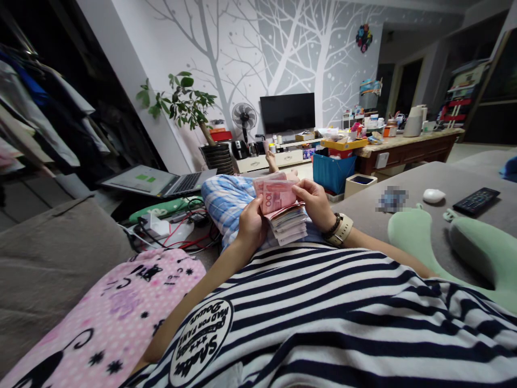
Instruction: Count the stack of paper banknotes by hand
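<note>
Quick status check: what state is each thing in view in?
Red paper 100 banknotes: held up, fanned
Left hand: gripping their lower left
Right hand: pinching their right edge
Thick pale paper stack: below them, edges uneven
Grey laptop: open, screen lit
Black flat television: screen dark
Black round fan: upright, spinning unclear
Black oblong remote: lying buttons up

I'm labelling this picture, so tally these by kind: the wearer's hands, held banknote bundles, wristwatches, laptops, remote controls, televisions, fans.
Left hand and right hand: 2
Banknote bundle: 1 (single notes overlap too much to count)
Wristwatch: 1
Laptop: 1
Remote control: 1
Television: 1
Fan: 1
Total: 8
</note>
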`<state>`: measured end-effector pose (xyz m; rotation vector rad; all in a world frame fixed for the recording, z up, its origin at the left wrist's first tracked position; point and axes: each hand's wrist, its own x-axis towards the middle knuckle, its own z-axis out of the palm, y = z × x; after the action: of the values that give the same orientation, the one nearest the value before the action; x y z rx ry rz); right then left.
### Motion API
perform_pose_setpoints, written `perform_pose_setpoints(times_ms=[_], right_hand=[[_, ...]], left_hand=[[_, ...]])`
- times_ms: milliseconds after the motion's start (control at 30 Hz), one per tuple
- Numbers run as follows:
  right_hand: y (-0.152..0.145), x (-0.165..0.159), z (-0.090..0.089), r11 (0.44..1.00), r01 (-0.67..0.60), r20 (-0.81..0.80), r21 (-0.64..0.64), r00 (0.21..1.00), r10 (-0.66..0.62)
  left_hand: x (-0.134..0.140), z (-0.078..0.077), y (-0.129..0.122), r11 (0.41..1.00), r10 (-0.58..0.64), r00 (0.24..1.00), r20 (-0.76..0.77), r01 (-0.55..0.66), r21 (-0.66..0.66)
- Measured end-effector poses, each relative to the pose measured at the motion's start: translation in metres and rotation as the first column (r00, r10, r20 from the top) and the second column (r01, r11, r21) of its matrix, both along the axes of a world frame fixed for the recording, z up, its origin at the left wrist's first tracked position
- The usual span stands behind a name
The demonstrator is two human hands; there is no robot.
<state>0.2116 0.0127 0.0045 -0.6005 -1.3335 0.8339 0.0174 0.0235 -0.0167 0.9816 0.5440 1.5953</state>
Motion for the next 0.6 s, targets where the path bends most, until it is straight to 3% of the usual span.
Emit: perform_pose_setpoints(times_ms=[200,600], right_hand=[[-0.0016,-0.0007,-0.0007,1.000,-0.028,-0.006,0.008,1.000,0.028],[0.0015,0.0007,-0.0031,1.000,-0.005,0.000,-0.002,1.000,0.005]], left_hand=[[-0.0014,0.0021,0.0000,0.999,-0.029,1.000,-0.010,0.029,-0.030],[-0.0035,-0.0017,0.0031,0.999,0.051,0.997,-0.052,-0.051,-0.003]])
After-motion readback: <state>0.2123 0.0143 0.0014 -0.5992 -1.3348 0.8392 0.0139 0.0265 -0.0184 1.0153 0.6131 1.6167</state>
